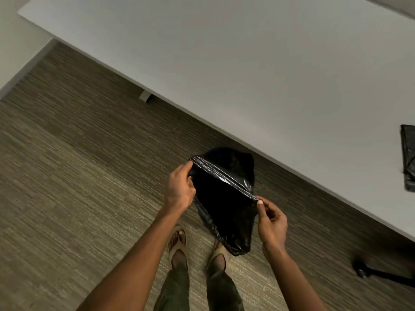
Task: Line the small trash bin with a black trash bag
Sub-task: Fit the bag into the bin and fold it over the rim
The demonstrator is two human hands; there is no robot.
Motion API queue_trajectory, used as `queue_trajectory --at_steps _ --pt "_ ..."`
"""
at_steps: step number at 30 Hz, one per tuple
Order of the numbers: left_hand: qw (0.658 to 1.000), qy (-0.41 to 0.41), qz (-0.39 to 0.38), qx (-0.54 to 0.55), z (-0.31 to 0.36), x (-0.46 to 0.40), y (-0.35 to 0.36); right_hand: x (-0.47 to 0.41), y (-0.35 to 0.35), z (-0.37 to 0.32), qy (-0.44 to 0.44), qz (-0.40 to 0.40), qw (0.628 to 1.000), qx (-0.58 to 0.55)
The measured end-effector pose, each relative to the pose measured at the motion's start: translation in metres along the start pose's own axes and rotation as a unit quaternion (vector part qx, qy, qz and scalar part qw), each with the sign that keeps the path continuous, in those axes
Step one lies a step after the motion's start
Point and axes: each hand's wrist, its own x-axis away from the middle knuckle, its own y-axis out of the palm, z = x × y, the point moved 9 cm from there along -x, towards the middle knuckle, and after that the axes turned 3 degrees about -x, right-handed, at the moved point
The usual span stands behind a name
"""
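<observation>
Both hands pinch one black bag (pixel 224 203) by its top edge — the left hand (pixel 179 189) closed on the far-left corner, the right hand (pixel 272 221) gripping the near-right corner between thumb and fingers. The edge is pulled taut between them and the bag hangs down over the carpet (pixel 78 176). Behind the bag, a dark rounded shape (pixel 233 158) sits on the floor beside the white desk (pixel 247 75) — whether it is the bin I cannot tell. Two sandalled feet (pixel 178 241) show below. One folded black bag (pixel 409 158) lies on the desk at the right.
</observation>
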Motion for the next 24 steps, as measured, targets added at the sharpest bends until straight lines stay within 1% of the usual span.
queue_trajectory --at_steps 2,5,8,10,11,13,14,16,18,19,20,21,22,23,24 --pt "1.0 -0.009 0.003 0.014 -0.02 -0.006 0.012 -0.007 0.01 0.011 -0.005 -0.003 1.0 0.023" --pt "0.999 -0.034 -0.022 -0.023 -0.055 -0.01 0.034 -0.013 0.032 0.027 -0.018 -0.018 0.999 0.042" --pt "0.994 -0.044 -0.085 -0.053 -0.082 -0.011 0.061 -0.026 0.051 0.039 -0.029 -0.032 0.999 0.017" --pt "0.99 -0.03 -0.12 -0.061 -0.09 -0.019 0.075 -0.043 0.058 0.047 -0.029 -0.017 0.999 -0.001" --pt "0.99 -0.018 -0.125 -0.058 -0.092 -0.025 0.08 -0.054 0.059 0.051 -0.023 -0.001 1.0 -0.007" --pt "0.994 -0.014 -0.108 -0.024 -0.096 -0.042 0.087 -0.079 0.06 0.055 -0.018 0.015 1.0 -0.008" --pt "0.995 -0.029 -0.097 0.005 -0.099 -0.051 0.089 -0.09 0.062 0.051 -0.034 0.011 0.999 0.006" --pt "0.988 -0.101 -0.083 0.08 -0.111 -0.068 0.097 -0.108 0.068 0.029 -0.104 0.006 0.993 0.063" --pt "0.961 -0.195 -0.085 0.176 -0.122 -0.085 0.109 -0.123 0.075 0.003 -0.168 0.008 0.979 0.118" --pt "0.941 -0.235 -0.078 0.23 -0.124 -0.092 0.114 -0.129 0.078 -0.011 -0.196 0.018 0.967 0.164" --pt "0.922 -0.261 -0.069 0.277 -0.124 -0.098 0.116 -0.133 0.079 -0.027 -0.233 0.043 0.947 0.219" --pt "0.912 -0.269 -0.066 0.304 -0.121 -0.105 0.116 -0.134 0.078 -0.045 -0.276 0.077 0.921 0.265" --pt "0.91 -0.257 -0.067 0.319 -0.114 -0.112 0.114 -0.133 0.075 -0.061 -0.314 0.114 0.896 0.294" --pt "0.912 -0.236 -0.072 0.329 -0.107 -0.118 0.112 -0.131 0.071 -0.071 -0.335 0.145 0.876 0.315" --pt "0.91 -0.212 -0.08 0.348 -0.099 -0.124 0.11 -0.132 0.068 -0.078 -0.341 0.154 0.864 0.338"
